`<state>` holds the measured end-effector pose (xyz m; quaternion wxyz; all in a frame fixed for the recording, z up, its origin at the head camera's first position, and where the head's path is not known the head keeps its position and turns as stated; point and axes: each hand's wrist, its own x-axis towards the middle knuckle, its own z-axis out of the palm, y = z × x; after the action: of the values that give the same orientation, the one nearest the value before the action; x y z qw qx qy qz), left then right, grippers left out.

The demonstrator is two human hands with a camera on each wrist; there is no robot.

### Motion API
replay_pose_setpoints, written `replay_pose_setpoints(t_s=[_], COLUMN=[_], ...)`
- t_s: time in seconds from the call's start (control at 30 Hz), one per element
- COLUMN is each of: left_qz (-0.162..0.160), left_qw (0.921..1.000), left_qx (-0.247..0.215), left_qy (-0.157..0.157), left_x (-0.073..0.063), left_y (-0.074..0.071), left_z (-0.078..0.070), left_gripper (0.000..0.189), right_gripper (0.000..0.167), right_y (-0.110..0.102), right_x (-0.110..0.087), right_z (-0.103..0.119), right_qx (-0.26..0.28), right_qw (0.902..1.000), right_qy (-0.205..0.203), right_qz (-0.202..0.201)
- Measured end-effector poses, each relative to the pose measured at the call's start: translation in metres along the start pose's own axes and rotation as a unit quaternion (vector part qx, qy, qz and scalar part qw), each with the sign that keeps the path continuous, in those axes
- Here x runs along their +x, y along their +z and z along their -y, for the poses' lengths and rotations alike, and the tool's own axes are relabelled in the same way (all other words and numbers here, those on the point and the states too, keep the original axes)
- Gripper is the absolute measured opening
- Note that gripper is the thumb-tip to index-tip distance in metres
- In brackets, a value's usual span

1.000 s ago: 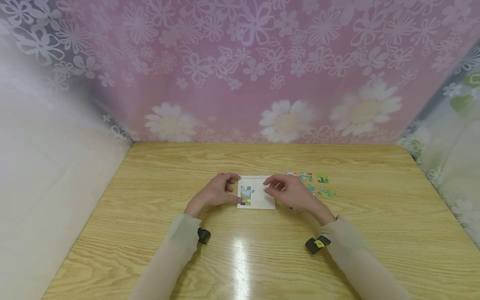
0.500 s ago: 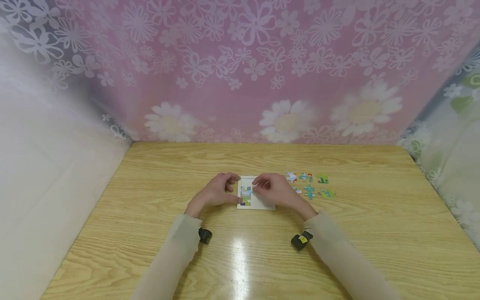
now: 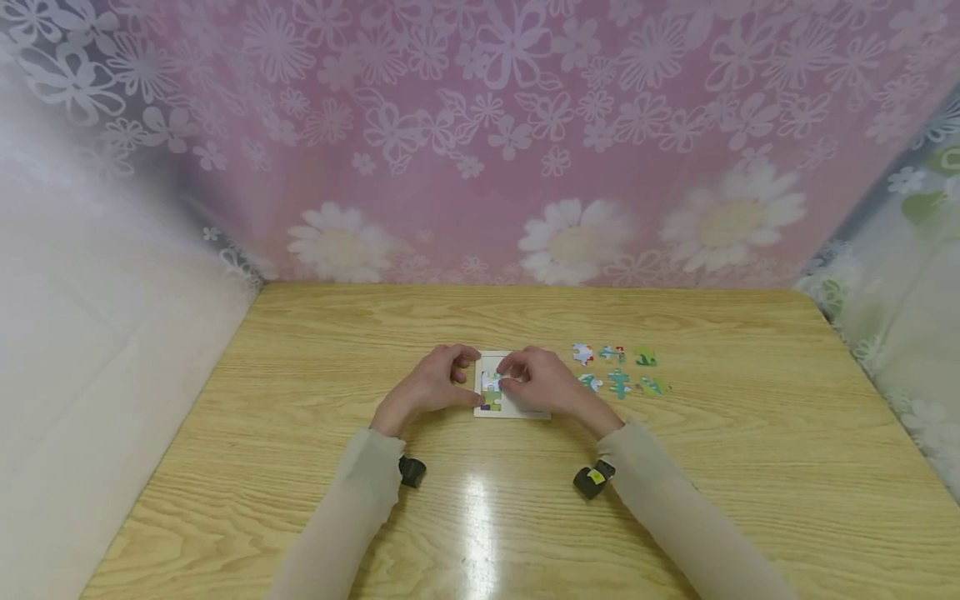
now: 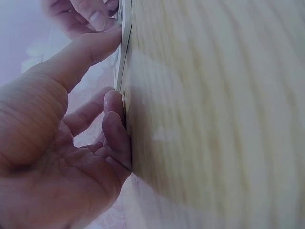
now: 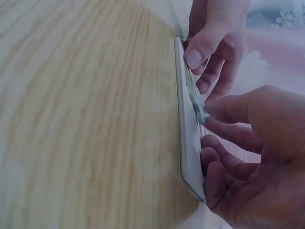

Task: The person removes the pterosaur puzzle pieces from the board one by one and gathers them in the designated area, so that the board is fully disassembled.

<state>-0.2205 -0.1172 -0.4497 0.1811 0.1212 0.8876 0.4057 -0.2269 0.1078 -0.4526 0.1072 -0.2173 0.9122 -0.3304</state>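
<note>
A small white puzzle tray (image 3: 523, 408) lies flat on the table, with colourful jigsaw pieces (image 3: 491, 398) along its left side. My left hand (image 3: 431, 385) holds the tray's left side, the thumb near the lower corner and the forefinger at the upper corner. Over the tray, my right hand (image 3: 551, 383) pinches a jigsaw piece between thumb and forefinger. In the right wrist view that teal jigsaw piece (image 5: 201, 114) shows at the fingertips, beside the pieces in the tray. The right fingers hide much of the tray's right half in the head view.
Several loose jigsaw pieces lie in two rows right of the tray, among them a green piece (image 3: 646, 357) and a teal piece (image 3: 618, 383). The wooden table (image 3: 480, 317) ends at a pink flowered curtain (image 3: 450, 167) behind. Pale curtains hang at both sides.
My right hand has moved left across the tray to the pieces at its left side, uncovering loose pieces on the table. My left hand has stayed at the tray's left side.
</note>
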Motion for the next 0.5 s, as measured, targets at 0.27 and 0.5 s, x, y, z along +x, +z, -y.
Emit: replay_pose_setpoints(t_s=[0.27, 0.5], left_qz=[-0.006, -0.009], left_qw=[0.9999, 0.9994], left_qx=[0.0, 0.007], left_qy=[-0.015, -0.034], left_x=[-0.0006, 0.002], left_y=[0.0006, 0.0015], left_z=[-0.0027, -0.0039], left_gripper=[0.069, 0.069], right_gripper=[0.011, 0.009], right_y=[0.0011, 0.0015], right_x=[0.0033, 0.0095], right_z=[0.0009, 0.0017], right_qx=[0.025, 0.02], right_qw=[0.9996, 0.9998], right_qy=[-0.008, 0.0], right_qz=[-0.01, -0.009])
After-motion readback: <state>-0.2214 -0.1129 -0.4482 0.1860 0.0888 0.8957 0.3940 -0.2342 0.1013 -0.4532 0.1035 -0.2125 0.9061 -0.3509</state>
